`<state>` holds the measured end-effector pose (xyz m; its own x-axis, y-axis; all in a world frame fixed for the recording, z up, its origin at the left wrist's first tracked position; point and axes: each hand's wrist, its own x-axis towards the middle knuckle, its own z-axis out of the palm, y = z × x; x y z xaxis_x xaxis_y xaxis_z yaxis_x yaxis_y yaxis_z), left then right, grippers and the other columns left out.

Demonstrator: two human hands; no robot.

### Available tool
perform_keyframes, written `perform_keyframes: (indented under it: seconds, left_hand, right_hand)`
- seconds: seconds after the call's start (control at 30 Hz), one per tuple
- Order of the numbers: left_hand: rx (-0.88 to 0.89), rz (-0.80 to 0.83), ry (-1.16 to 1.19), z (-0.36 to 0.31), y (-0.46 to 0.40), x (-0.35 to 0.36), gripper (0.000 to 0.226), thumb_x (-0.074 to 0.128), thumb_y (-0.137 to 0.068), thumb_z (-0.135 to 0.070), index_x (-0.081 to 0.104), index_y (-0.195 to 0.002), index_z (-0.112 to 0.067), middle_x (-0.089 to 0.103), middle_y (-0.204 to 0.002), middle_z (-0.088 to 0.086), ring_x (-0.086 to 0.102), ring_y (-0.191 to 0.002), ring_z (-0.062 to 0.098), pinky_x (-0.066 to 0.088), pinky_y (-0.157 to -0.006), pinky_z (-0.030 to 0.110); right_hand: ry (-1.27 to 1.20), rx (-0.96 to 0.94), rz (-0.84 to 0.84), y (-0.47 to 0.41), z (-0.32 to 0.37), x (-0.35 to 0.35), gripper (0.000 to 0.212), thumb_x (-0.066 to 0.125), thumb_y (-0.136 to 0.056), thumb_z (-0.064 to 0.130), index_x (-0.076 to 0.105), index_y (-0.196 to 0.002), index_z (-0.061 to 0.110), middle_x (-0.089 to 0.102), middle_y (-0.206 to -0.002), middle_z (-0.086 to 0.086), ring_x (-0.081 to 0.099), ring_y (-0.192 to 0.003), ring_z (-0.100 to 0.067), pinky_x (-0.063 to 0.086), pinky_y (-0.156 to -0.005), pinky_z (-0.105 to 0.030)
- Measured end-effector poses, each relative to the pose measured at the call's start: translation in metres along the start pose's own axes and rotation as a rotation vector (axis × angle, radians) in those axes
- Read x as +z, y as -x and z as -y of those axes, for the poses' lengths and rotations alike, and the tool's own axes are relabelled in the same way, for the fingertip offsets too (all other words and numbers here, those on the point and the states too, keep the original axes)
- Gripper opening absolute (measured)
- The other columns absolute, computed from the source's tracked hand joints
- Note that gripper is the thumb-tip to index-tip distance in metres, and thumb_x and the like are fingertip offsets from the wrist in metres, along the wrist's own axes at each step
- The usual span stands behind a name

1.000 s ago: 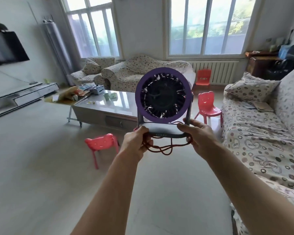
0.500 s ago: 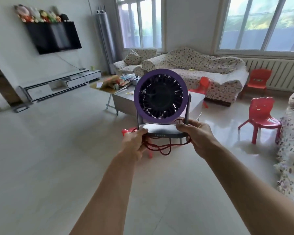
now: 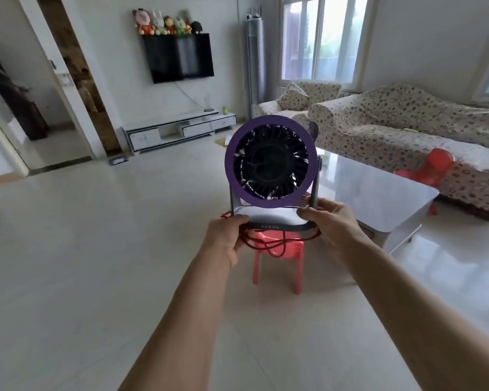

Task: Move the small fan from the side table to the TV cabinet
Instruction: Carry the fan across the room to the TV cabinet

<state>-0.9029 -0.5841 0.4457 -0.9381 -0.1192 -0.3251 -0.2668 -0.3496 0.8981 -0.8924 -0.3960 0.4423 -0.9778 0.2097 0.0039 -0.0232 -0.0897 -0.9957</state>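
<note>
Fan: the small fan (image 3: 270, 162) stands upright between my two hands, its purple ring above my knuckles and its dark blades facing me.
Left hand: my left hand (image 3: 226, 240) is clamped on the left end of the fan's grey base, thumb on top.
Right hand: my right hand (image 3: 331, 221) is clamped on the right end of the base, fingers at the foot of the side bracket.
Cord: the red cord (image 3: 268, 244) hangs in loops just below the base, between my palms.
Beyond the grip: the TV cabinet (image 3: 178, 129) lies well apart, ahead and left of the fan; a red chair (image 3: 277, 256) shows beneath my hands; the coffee table (image 3: 376, 190) lies right of them.
Change from half a second ago: my hold on the base is the same; the cabinet and the wall television (image 3: 178, 58) have shifted from far left toward the middle, and the sofa (image 3: 407, 128) has slid right.
</note>
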Motion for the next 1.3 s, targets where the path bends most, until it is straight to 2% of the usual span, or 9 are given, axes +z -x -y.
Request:
perform_keyframes:
  seconds: [0.17,0.37,0.47,0.57,0.7,0.87,0.97,1.07,1.3]
  left_hand:
    - [0.033,-0.103,0.021,-0.029,-0.061,-0.008,0.005,0.058,-0.089,0.001,0.063,-0.087,-0.001,0.059,-0.062,0.009,0.053,-0.034,0.009,0.044,-0.037,0.017]
    - [0.063,-0.19,0.054,-0.052,-0.117,-0.035,0.011,0.057,-0.09,-0.001,0.064,-0.098,0.003,0.058,-0.066,0.01,0.052,-0.041,0.011,0.045,-0.042,0.021]
    - [0.078,-0.229,0.039,-0.068,-0.151,-0.06,0.017,0.058,-0.091,-0.003,0.064,-0.104,0.003,0.059,-0.07,0.011,0.051,-0.048,0.014,0.045,-0.046,0.022]
    - [0.074,-0.264,0.043,-0.085,-0.186,-0.087,0.017,0.058,-0.091,-0.004,0.064,-0.104,0.004,0.059,-0.073,0.012,0.051,-0.052,0.015,0.045,-0.047,0.023]
    - [0.084,-0.303,0.058,-0.119,-0.24,-0.132,0.014,0.058,-0.091,-0.003,0.064,-0.102,0.003,0.059,-0.075,0.013,0.051,-0.051,0.015,0.046,-0.045,0.022]
    - [0.108,-0.333,0.076,-0.175,-0.305,-0.19,0.01,0.056,-0.091,0.001,0.063,-0.097,0.004,0.055,-0.069,0.011,0.045,-0.048,0.015,0.043,-0.04,0.02]
    - [0.122,-0.347,0.06,-0.205,-0.345,-0.22,0.012,0.056,-0.091,0.0,0.063,-0.099,0.004,0.055,-0.069,0.011,0.046,-0.047,0.015,0.043,-0.042,0.021]
    - [0.126,-0.373,0.05,-0.227,-0.382,-0.244,0.01,0.056,-0.091,-0.001,0.063,-0.096,0.003,0.056,-0.068,0.011,0.046,-0.044,0.013,0.043,-0.041,0.02]
    - [0.122,-0.404,0.085,-0.265,-0.472,-0.286,0.005,0.058,-0.09,-0.001,0.063,-0.091,0.002,0.057,-0.068,0.011,0.046,-0.046,0.014,0.041,-0.039,0.02]
  right_hand:
    - [-0.006,-0.005,0.112,-0.077,0.009,0.042,0.021,0.074,-0.074,-0.005,0.072,-0.077,0.016,0.07,-0.056,0.005,0.064,-0.048,-0.007,0.049,-0.046,-0.016]
    - [0.025,0.027,0.187,-0.139,0.0,0.099,0.018,0.075,-0.075,0.0,0.073,-0.085,0.015,0.075,-0.069,-0.005,0.069,-0.055,-0.015,0.054,-0.052,-0.024]
    - [0.08,0.021,0.222,-0.169,-0.007,0.14,0.016,0.076,-0.076,0.005,0.074,-0.092,0.009,0.073,-0.084,-0.014,0.068,-0.068,-0.021,0.057,-0.066,-0.035]
    - [0.084,0.019,0.244,-0.195,-0.013,0.186,0.012,0.074,-0.079,0.007,0.071,-0.087,0.015,0.072,-0.091,-0.016,0.067,-0.087,-0.03,0.055,-0.088,-0.045]
    - [0.078,0.023,0.26,-0.235,-0.02,0.26,0.014,0.073,-0.082,0.009,0.067,-0.092,0.015,0.07,-0.097,-0.016,0.066,-0.099,-0.034,0.053,-0.093,-0.047]
    - [0.079,0.035,0.299,-0.29,-0.024,0.356,0.02,0.073,-0.082,0.011,0.069,-0.101,0.006,0.067,-0.089,-0.012,0.063,-0.09,-0.028,0.053,-0.08,-0.039]
    - [0.071,0.038,0.315,-0.322,-0.026,0.408,0.011,0.073,-0.082,0.012,0.067,-0.09,0.016,0.068,-0.091,-0.012,0.063,-0.091,-0.027,0.053,-0.078,-0.036]
    - [0.064,0.046,0.335,-0.352,-0.031,0.451,0.012,0.074,-0.081,0.012,0.066,-0.081,0.021,0.067,-0.087,-0.008,0.062,-0.087,-0.024,0.05,-0.067,-0.028]
    - [0.073,0.054,0.372,-0.426,-0.045,0.531,0.014,0.074,-0.081,0.013,0.065,-0.077,0.023,0.068,-0.091,-0.011,0.063,-0.088,-0.025,0.051,-0.069,-0.029]
